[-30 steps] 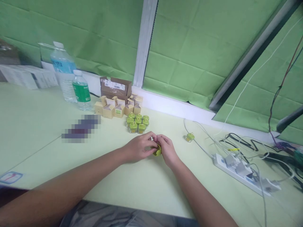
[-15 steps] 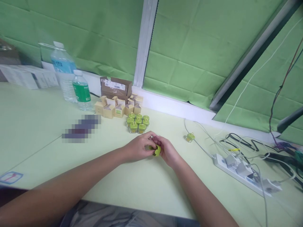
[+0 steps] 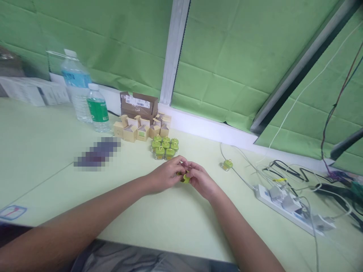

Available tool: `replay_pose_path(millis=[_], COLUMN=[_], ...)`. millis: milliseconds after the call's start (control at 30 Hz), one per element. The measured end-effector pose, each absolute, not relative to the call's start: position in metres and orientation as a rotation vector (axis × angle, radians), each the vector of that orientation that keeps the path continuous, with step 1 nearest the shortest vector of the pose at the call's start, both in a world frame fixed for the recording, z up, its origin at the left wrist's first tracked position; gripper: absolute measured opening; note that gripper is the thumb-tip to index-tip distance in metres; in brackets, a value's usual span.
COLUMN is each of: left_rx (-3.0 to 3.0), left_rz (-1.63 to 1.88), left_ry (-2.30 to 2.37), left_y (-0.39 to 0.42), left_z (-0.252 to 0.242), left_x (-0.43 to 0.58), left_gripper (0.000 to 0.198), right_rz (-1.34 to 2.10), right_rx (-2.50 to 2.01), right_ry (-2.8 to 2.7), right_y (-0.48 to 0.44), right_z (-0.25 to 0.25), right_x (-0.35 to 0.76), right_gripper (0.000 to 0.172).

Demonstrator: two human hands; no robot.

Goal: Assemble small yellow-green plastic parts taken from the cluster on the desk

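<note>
Green piece (image 3: 186, 178): at the meeting fingertips of the left hand (image 3: 162, 178) and right hand (image 3: 203, 183). On the worktop (image 3: 159, 223) or just above it, can't tell which. Mostly covered by fingers; a curved yellow-green edge and a dark inside show.
Left hand: curled, thumb and fingertips pinching the piece's left side.
Right hand: thumb and fingertips pinching its right side, fingers bent toward the left hand's. Exact contact partly hidden.
Fingerwork: reads as fine two-handed handling, mid-step; piece not set down.
Next move: my call, needs a light, steady pinch from both sides, edge looks thin. Which way the piece faces is unclear.
Green-lidded jars (image 3: 165, 145): eight, upright, tight group just beyond the left hand, loops on lids.
Lone jar (image 3: 227, 164): right of the right hand, well apart from the group, beside a cable.
Small boxes (image 3: 130, 133): flaps up, past the jars and left; brown carton (image 3: 138, 104) right behind.
Bottles (image 3: 98, 110): two, upright, far left beyond the left hand.
Power strip (image 3: 272, 204): well right of the right hand, plugs in, cables tangled behind.
</note>
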State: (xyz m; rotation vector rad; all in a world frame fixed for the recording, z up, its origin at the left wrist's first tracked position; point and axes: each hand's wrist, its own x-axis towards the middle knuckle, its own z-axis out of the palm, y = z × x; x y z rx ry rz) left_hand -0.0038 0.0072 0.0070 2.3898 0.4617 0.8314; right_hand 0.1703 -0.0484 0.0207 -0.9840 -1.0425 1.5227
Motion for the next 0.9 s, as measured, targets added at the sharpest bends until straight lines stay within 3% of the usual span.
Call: replay_pose_path(millis=[900], left_rx=[2.276], left_rz=[0.876], left_ry=[0.443], left_y=[0.0051], left_z=[0.0117], left_x=[-0.0036], left_gripper=[0.014], right_rz=[1.578], right_rx=[-0.935], right_ry=[-1.050], right_y=[-0.0450], right_z=[0.0209], right_x=[0.1788], right_gripper=[0.031])
